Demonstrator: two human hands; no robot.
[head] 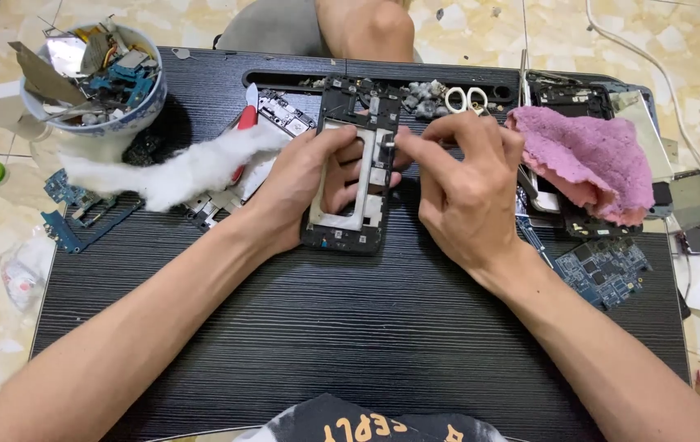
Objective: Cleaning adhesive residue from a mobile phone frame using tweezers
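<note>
The left hand (305, 184) is gripping a stripped phone frame (354, 168), fingers hooking through its opening, holding it just above the tabletop (366, 327). The right hand (460, 188) is pinching at the frame's right edge. A pink cloth (587, 160) is lying just right of that hand, white cotton (178, 172) to the left.

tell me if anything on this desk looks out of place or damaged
The phone frame in the left hand is stripped bare, its middle an open hole. Loose circuit boards hang off the desk's left edge, and white cotton wadding lies across other parts. The right hand pinches at the frame's edge.
</note>
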